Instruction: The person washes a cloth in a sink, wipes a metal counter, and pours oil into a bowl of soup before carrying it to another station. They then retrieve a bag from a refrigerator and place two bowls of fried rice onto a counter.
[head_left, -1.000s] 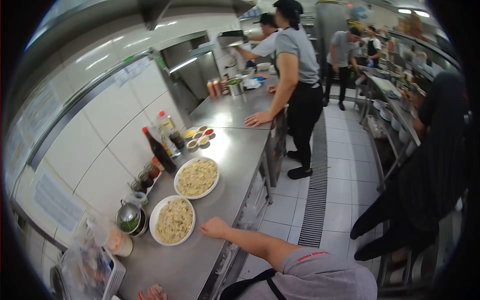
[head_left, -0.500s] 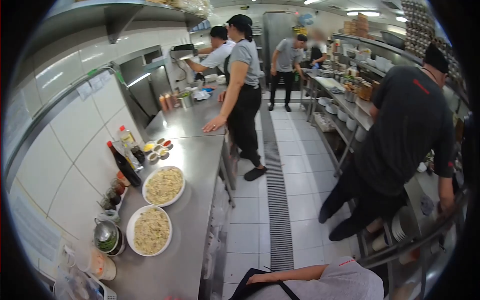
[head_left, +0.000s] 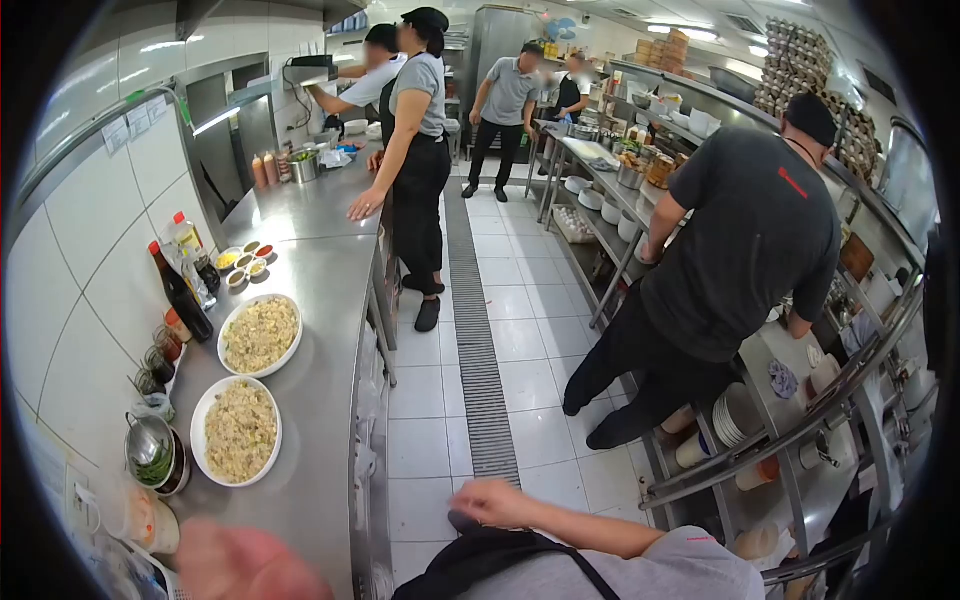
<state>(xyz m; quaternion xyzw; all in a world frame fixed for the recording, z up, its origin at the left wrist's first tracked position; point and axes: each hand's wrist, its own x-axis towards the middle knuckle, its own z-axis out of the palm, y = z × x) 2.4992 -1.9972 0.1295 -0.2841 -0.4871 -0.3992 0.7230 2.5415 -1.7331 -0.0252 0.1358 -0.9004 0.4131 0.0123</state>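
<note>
My left hand (head_left: 250, 565) is a large blur at the bottom left, close to the camera and over the steel counter; its fingers are smeared. My right hand (head_left: 495, 502) is in front of my black apron (head_left: 490, 560), fingers curled together, with a dark patch just below them; what they hold, if anything, is hidden. Nearest my left hand on the counter is a white oval bowl (head_left: 240, 478) heaped with what looks like fried rice. Just beyond it stands a second similar bowl (head_left: 262, 335).
Along the wall stand a dark sauce bottle (head_left: 182, 300), small seasoning cups (head_left: 240, 262), a metal pot with greens (head_left: 155, 462) and a plastic tub (head_left: 150, 520). One co-worker (head_left: 415, 130) leans on the counter (head_left: 310, 400); another (head_left: 750, 240) bends over the right-hand shelves. A floor drain (head_left: 475, 330) runs down the aisle.
The view has shifted right, so the counter and bowls sit further left. My left hand has come into view at the bottom left, and my right hand has moved out from the apron.
</note>
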